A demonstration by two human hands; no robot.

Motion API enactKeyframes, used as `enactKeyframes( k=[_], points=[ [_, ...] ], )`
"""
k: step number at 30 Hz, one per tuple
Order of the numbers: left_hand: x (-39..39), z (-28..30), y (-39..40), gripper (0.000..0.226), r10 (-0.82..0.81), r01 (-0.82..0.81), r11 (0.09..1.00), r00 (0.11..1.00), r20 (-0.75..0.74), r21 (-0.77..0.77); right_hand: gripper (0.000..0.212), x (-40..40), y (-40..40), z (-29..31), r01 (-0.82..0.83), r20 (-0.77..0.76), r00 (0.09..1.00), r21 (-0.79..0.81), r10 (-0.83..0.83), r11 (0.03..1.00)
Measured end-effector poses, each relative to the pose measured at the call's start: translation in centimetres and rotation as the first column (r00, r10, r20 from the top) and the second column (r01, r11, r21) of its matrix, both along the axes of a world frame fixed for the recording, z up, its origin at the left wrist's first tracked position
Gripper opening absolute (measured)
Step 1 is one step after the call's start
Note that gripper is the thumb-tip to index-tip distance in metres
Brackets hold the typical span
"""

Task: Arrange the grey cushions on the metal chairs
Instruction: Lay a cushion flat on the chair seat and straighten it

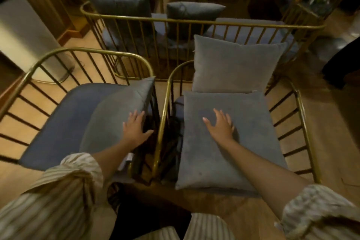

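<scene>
Two gold metal chairs stand side by side below me, the left chair (64, 53) and the right chair (303, 115). A grey cushion (113, 115) leans tilted against the left chair's right side, and my left hand (135, 125) rests flat on its lower edge, fingers spread. On the right chair's seat a grey cushion (243, 138) lies flat, with my right hand (221, 123) pressed open on it. Another grey cushion (233, 66) stands upright against that chair's back.
A wide gold-railed bench (194, 20) behind the chairs holds two darker cushions (120, 6), (192, 12). A tall metal bin (25, 31) stands at the left. Wooden floor runs around the chairs, and tables are at the far back.
</scene>
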State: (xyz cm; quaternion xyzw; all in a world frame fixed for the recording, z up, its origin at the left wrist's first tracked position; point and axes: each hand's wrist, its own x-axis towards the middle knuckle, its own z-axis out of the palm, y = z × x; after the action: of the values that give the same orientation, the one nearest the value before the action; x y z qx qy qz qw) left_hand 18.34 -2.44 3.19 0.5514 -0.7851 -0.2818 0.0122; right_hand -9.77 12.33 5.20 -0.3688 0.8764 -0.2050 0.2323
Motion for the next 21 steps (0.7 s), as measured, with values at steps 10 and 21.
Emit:
enactKeyframes(
  k=[10,21],
  points=[
    [22.5,-3.8,-10.5,0.085,0.573,-0.512,0.766,0.818,-0.051,0.388,0.087,20.4,-16.5,-2.0,0.028,0.361,0.931,0.069,-0.051,0.997],
    [28.6,-9.5,-19.4,0.082,0.433,-0.338,0.593,0.899,0.065,0.731,0.113,29.4,-20.7,-6.1,0.406,0.069,0.908,0.097,-0.413,0.909]
  ],
)
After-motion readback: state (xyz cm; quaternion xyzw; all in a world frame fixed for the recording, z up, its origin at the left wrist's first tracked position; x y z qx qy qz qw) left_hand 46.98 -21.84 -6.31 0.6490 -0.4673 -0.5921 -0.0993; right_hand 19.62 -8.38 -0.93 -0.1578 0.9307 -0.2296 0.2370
